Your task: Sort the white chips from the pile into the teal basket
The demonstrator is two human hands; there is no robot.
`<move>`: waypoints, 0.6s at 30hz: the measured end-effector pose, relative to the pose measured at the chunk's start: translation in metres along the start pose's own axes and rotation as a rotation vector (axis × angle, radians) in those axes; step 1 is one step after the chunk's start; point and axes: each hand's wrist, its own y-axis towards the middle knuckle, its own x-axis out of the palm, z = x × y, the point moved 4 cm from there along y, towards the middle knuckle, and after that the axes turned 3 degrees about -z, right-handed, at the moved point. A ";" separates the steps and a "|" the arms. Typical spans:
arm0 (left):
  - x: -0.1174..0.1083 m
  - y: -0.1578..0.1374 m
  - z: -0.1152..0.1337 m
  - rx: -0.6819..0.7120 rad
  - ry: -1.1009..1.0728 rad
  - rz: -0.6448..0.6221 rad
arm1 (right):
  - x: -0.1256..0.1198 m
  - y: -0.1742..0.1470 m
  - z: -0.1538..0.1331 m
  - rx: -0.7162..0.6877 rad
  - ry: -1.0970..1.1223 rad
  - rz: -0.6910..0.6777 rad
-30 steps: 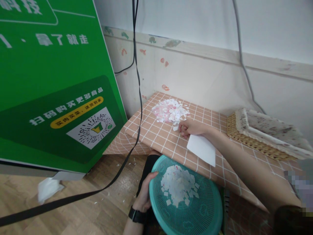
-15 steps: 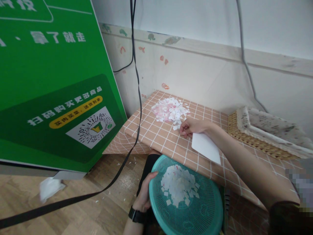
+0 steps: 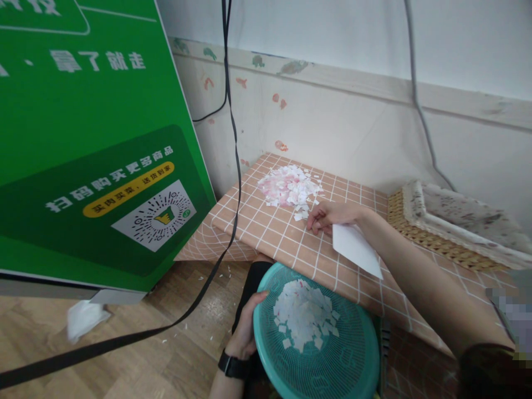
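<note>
My left hand (image 3: 248,324), with a black band at the wrist, grips the rim of a round teal plastic basket (image 3: 359,354) at the table's edge. A heap of small white paper pieces (image 3: 305,313) lies in that basket. My right hand (image 3: 328,216) is closed, its fingers curled low over the table. From under its palm sticks out a white sheet of paper (image 3: 355,249); the fingers' hold on it is partly hidden. Just beyond the fingertips is a pile of pink and white paper scraps (image 3: 288,187), with a few loose ones near the hand.
A brown checked cloth (image 3: 266,227) covers the table. At the right stands a cloth-lined wicker basket (image 3: 399,216). A black strap (image 3: 235,166) hangs across the view before a green cabinet (image 3: 103,111). Crumpled white paper (image 3: 85,320) and scraps lie on the wooden floor.
My right hand has shifted slightly right, away from the scrap pile, and the white sheet has moved with it. My left hand and the teal basket stay where they were.
</note>
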 end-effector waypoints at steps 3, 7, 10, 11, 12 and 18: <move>0.000 -0.001 0.000 -0.005 0.005 0.004 | 0.001 -0.001 0.000 0.000 0.002 -0.008; 0.002 -0.001 0.001 0.004 0.001 0.007 | 0.001 -0.001 0.001 0.020 0.000 -0.004; 0.003 -0.001 0.002 0.008 -0.001 0.007 | 0.001 0.000 0.003 0.023 0.001 -0.008; 0.003 -0.001 0.002 0.003 0.001 0.009 | 0.000 0.000 0.004 0.022 0.001 -0.009; 0.003 -0.002 0.002 0.001 0.003 0.011 | 0.000 0.001 0.004 0.021 0.002 -0.007; 0.005 -0.004 0.004 0.017 0.008 0.005 | 0.000 -0.001 0.001 0.011 0.014 0.005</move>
